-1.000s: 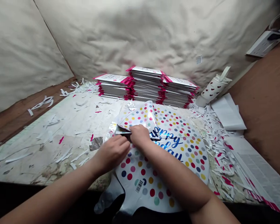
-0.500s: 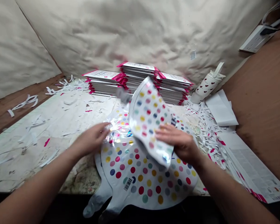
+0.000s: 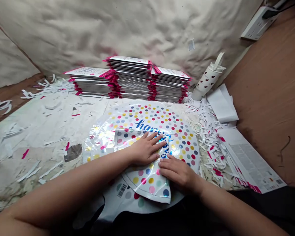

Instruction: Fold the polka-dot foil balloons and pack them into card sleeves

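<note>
A flat, round foil balloon [image 3: 184, 131] with coloured dots and blue lettering lies near the table's front edge, its tail pointing toward me. On top of it rests a folded dotted foil piece [image 3: 147, 180]. My left hand [image 3: 147, 149] presses flat on this folded piece, fingers spread toward the right. Beside it, my right hand [image 3: 178, 170] lies palm down at the folded piece's right edge, with its fingertips near my left hand. A barcode shows on the lower left of the balloon.
Stacks of pink-edged flat packets [image 3: 135, 80] stand at the back. To their right are a white tumbler with hearts [image 3: 207, 80], white paper [image 3: 222, 103], paper shreds [image 3: 207, 131] and printed sheets [image 3: 253, 160]. A power strip [image 3: 257, 23] is at the upper right.
The raised foil piece now lies folded flat on the balloon. My left hand has moved right onto it, and my right hand has come down beside it. The view has shifted.
</note>
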`<state>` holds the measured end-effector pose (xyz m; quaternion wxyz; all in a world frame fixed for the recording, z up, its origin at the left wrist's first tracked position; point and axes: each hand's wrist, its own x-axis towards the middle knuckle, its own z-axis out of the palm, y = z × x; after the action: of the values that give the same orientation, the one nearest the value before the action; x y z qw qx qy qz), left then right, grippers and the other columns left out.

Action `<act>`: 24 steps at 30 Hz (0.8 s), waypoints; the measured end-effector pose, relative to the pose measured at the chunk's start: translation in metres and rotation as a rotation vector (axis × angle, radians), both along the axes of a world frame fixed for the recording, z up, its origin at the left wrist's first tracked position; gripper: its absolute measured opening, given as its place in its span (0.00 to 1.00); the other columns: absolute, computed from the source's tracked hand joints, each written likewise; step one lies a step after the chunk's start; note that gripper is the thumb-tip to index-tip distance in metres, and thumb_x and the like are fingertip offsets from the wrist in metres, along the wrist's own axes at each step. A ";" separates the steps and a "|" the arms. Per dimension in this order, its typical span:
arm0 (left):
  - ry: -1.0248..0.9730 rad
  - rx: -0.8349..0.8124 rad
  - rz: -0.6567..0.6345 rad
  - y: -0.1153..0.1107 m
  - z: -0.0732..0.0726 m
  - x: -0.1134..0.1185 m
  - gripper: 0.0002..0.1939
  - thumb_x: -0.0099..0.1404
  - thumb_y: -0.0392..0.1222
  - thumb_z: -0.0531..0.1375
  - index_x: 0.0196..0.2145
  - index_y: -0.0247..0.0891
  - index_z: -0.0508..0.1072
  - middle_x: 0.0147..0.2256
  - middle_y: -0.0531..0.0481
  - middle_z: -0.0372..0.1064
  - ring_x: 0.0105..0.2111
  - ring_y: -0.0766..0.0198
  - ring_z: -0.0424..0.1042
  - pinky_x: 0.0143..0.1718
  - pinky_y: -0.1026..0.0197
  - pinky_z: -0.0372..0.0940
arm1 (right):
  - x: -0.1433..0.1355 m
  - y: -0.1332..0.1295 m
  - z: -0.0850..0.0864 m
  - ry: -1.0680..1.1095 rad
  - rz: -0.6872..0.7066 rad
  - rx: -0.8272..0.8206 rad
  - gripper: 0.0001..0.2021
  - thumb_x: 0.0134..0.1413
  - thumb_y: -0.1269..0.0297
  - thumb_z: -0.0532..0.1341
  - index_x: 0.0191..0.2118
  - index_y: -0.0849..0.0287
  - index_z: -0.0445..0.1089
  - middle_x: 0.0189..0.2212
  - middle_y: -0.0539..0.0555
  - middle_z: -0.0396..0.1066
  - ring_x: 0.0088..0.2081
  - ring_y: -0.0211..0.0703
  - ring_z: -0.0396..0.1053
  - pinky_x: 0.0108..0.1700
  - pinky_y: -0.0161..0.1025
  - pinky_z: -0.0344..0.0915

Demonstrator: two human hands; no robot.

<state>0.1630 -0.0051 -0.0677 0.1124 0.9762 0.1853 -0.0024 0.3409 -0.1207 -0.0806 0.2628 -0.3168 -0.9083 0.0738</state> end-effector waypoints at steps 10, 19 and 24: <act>0.090 -0.033 0.224 0.022 -0.002 -0.075 0.27 0.68 0.49 0.39 0.63 0.41 0.46 0.63 0.48 0.40 0.63 0.58 0.39 0.61 0.48 0.36 | 0.009 0.020 0.018 0.231 -0.583 -0.679 0.16 0.60 0.57 0.46 0.26 0.57 0.63 0.22 0.51 0.68 0.26 0.40 0.68 0.29 0.36 0.65; -0.388 0.318 0.638 -0.026 0.041 -0.111 0.22 0.68 0.40 0.41 0.54 0.35 0.63 0.54 0.46 0.63 0.55 0.59 0.60 0.57 0.54 0.55 | -0.003 0.079 0.021 0.130 -0.824 -0.998 0.17 0.57 0.55 0.50 0.22 0.57 0.60 0.12 0.47 0.62 0.12 0.37 0.62 0.16 0.33 0.58; 0.010 0.105 0.382 -0.084 -0.001 -0.059 0.32 0.64 0.54 0.47 0.59 0.28 0.56 0.60 0.35 0.48 0.60 0.45 0.47 0.57 0.44 0.50 | -0.013 0.061 0.033 0.042 -0.941 -0.735 0.14 0.57 0.57 0.52 0.41 0.60 0.67 0.29 0.59 0.72 0.28 0.48 0.71 0.27 0.41 0.66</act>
<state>0.1042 -0.0892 -0.0683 0.0590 0.9278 0.3677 0.0236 0.3276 -0.0602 -0.0474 0.1585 -0.7540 -0.5797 0.2653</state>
